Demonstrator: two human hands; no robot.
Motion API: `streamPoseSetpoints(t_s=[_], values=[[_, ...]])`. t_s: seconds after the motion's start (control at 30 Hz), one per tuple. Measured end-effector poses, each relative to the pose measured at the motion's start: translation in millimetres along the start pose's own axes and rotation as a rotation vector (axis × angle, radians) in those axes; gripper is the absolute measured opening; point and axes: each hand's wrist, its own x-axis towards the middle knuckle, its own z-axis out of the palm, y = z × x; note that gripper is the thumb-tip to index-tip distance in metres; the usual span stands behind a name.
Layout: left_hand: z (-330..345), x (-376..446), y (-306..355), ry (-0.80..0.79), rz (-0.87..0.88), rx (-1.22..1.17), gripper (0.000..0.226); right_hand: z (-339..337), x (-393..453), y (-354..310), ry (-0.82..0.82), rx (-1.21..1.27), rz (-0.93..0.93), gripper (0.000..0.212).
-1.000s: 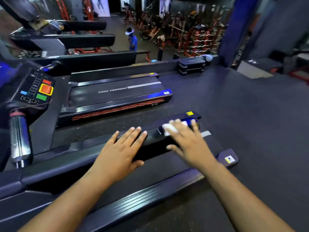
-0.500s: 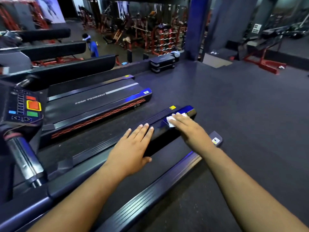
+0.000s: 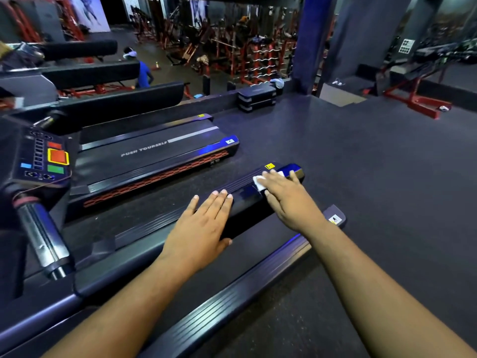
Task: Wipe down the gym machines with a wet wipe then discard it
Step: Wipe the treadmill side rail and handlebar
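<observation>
Since the earlier frames the right hand has slid the white wet wipe further along the near treadmill's left side rail toward its rear end cap, and the view has swung right, so the console sits further left. The right hand lies flat on the wipe with fingers straight and spread, pressing it onto the glossy rail just short of the blue-lit rail end; a corner of the wipe shows beside the fingers. The left hand rests open, palm down, on the same rail nearer the person, fingers together and straight, holding nothing. The two hands lie near each other but apart. A small yellow sticker sits on the rail just beyond the wipe. The treadmill belt runs between this rail and the right side rail. To the left stands a second treadmill whose belt reads "PUSH YOURSELF". At far left are a console with orange, green and blue buttons and a chrome handlebar. In the background a person in a blue shirt stands among red weight racks.
</observation>
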Motion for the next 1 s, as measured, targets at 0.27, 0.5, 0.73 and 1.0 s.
streamPoseSetpoints(t_s=[0.27, 0.5, 0.73, 1.0], values=[[0.1, 0.5, -0.2, -0.002, -0.027, -0.006, 0.101, 17.1, -18.0, -31.3, -0.020, -0.091, -0.244, 0.051], [-0.5, 2.7, -0.2, -0.021, 0.010, -0.013, 0.099, 13.8, -10.5, 8.9, 0.072, -0.103, 0.039, 0.072], [2.9, 4.5, -0.8, 0.002, 0.010, 0.009, 0.100, 45.6, -36.9, 10.5, 0.161, -0.179, -0.116, 0.065], [1.0, 4.9, 0.3, -0.015, -0.011, 0.030, 0.100, 89.6, -40.2, -11.5, 0.238, 0.088, 0.113, 0.088]])
